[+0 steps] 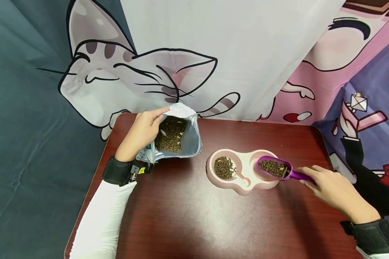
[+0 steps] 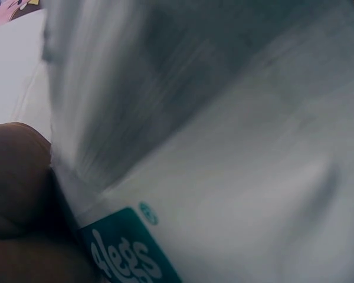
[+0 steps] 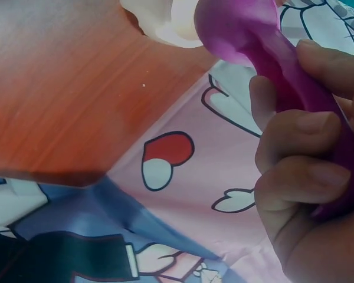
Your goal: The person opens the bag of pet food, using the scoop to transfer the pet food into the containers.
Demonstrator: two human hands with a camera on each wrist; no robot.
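Observation:
In the head view my right hand (image 1: 332, 189) grips the handle of a purple scoop (image 1: 291, 172) filled with brown kibble (image 1: 273, 168). The scoop hangs over the right bowl of a pink double pet bowl (image 1: 244, 157). Kibble (image 1: 223, 168) lies in the left bowl. The right wrist view shows my fingers (image 3: 298, 132) curled round the scoop's handle. My left hand (image 1: 144, 131) pinches the upper edge of an open foil bag (image 1: 192, 138) holding more kibble. A "4legs" label (image 2: 127, 247) appears on the bag in the left wrist view.
The brown wooden table (image 1: 181, 212) carries the bag and the bowl. Behind it hangs a curtain (image 1: 233, 54) printed with a cartoon cat, and a purple printed cloth (image 1: 369, 118) is at the right. A dark green cloth (image 1: 35, 144) covers the left side.

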